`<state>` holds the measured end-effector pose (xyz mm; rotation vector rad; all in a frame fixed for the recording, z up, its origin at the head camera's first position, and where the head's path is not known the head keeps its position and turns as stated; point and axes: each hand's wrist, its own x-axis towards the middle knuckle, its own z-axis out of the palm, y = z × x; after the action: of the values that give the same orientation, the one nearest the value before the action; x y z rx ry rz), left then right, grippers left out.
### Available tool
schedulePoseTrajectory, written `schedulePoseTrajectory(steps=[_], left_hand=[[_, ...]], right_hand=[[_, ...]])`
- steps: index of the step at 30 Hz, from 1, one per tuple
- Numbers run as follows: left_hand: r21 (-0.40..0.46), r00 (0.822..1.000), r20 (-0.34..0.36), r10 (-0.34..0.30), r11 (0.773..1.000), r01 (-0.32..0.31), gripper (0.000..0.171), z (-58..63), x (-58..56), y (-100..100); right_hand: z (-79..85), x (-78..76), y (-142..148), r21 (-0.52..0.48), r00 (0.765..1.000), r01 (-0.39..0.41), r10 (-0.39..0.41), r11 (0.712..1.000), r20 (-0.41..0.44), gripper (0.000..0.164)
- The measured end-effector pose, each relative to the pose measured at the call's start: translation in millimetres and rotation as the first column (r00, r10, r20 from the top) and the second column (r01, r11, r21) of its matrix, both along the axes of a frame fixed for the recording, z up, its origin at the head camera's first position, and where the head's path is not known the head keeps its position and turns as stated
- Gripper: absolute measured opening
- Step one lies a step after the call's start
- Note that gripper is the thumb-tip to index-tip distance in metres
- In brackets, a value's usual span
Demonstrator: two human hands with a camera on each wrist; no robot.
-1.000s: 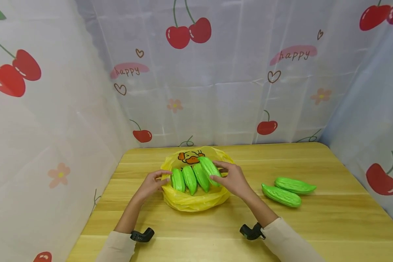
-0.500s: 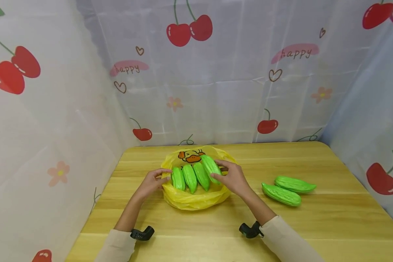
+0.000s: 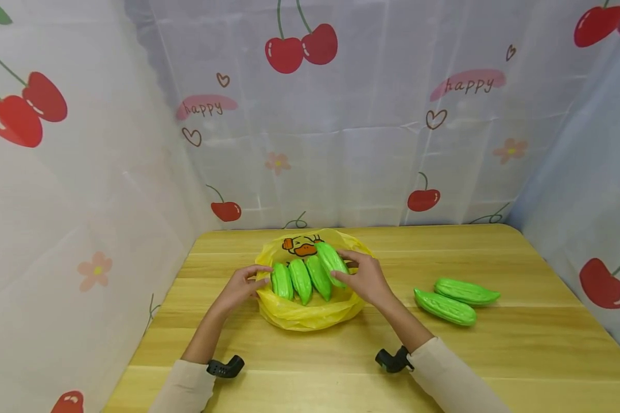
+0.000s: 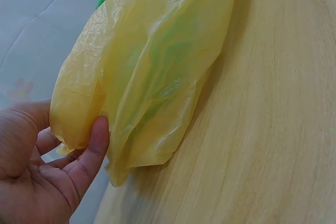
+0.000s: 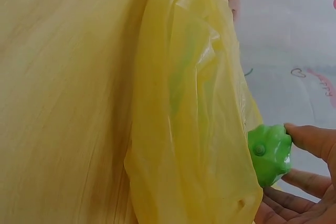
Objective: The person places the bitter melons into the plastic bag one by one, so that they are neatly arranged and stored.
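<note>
A yellow plastic bag (image 3: 310, 318) with a duck face print stands with its mouth wide on the table. Inside, several bright green ridged bitter gourds (image 3: 300, 281) lean side by side. My left hand (image 3: 239, 289) pinches the bag's left rim; in the left wrist view, the thumb (image 4: 98, 135) presses the film from outside. At the bag's right side, my right hand (image 3: 364, 280) holds another bitter gourd (image 3: 332, 263), tilted above the row, between thumb and fingers. Its stubby end (image 5: 269, 153) pokes past the rim in the right wrist view. The bag hides its far end there.
Two more green bitter gourds (image 3: 454, 299) lie together on the wooden table (image 3: 310, 381), right of the bag. A white curtain (image 3: 341, 166) printed with cherries hangs behind the table and along both sides.
The bitter gourd in my right hand has risen slightly. My left hand stays at the bag's left rim, and the two gourds on the table have not moved.
</note>
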<state>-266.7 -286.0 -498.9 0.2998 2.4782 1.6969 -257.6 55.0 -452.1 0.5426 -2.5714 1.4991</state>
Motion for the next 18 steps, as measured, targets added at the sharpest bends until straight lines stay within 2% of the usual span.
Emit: schedulePoseTrajectory(steps=[8, 18], left_hand=[[0.005, 1.0, 0.019, 0.02, 1.0, -0.02, 0.032, 0.0, 0.9, 0.6], [0.026, 0.999, 0.025, 0.022, 0.999, -0.023, 0.032, 2.7, 0.5, 2.3]], right_hand=[[-4.1, -5.9, -2.6, -0.013, 1.0, -0.002, 0.002, 1.0, 0.018, 0.056], [-10.9, -11.5, -6.2, 0.01, 1.0, 0.014, -0.014, 1.0, -0.015, 0.056]])
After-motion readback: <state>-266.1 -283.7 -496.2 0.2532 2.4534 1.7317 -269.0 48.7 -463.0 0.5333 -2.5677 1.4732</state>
